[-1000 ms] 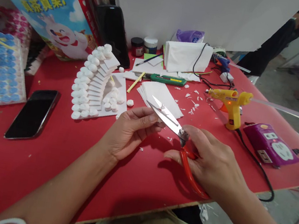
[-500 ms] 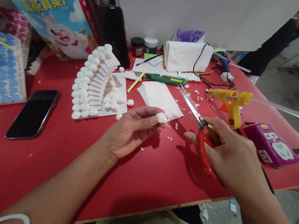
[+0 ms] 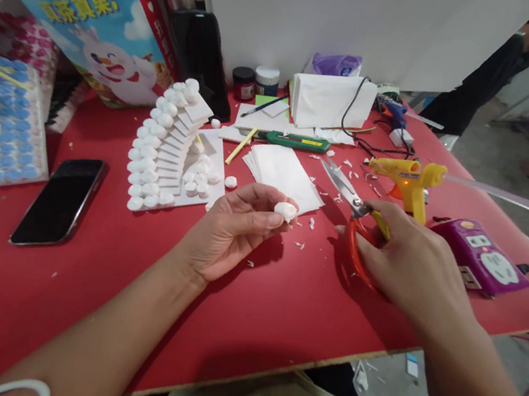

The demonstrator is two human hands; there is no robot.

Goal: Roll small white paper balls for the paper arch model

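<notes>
Between thumb and fingertips, my left hand (image 3: 244,225) pinches a small white paper ball (image 3: 285,211) above the red table. My right hand (image 3: 406,262) grips scissors (image 3: 356,210) with red and yellow handles; the blades point up and left, slightly apart, away from the ball. Under and behind the ball lies a stack of white paper sheets (image 3: 284,171). To its left, a curved stepped white piece (image 3: 170,155) carries rows of similar white balls, and a pile of loose balls (image 3: 199,177) sits beside its steps. Paper scraps (image 3: 311,223) are scattered near the scissors.
A yellow glue gun (image 3: 408,175) with its light on and a purple power socket (image 3: 482,258) stand at right. A green utility knife (image 3: 297,141) lies behind the sheets. A phone (image 3: 58,201) and a blue-and-white piece (image 3: 12,129) are at left. Another person's dark sleeve (image 3: 470,90) shows at upper right.
The scissors have turned a little, their blades tilting further left and parting slightly, as my right hand shifts. The white ball has turned slightly in my left fingers.
</notes>
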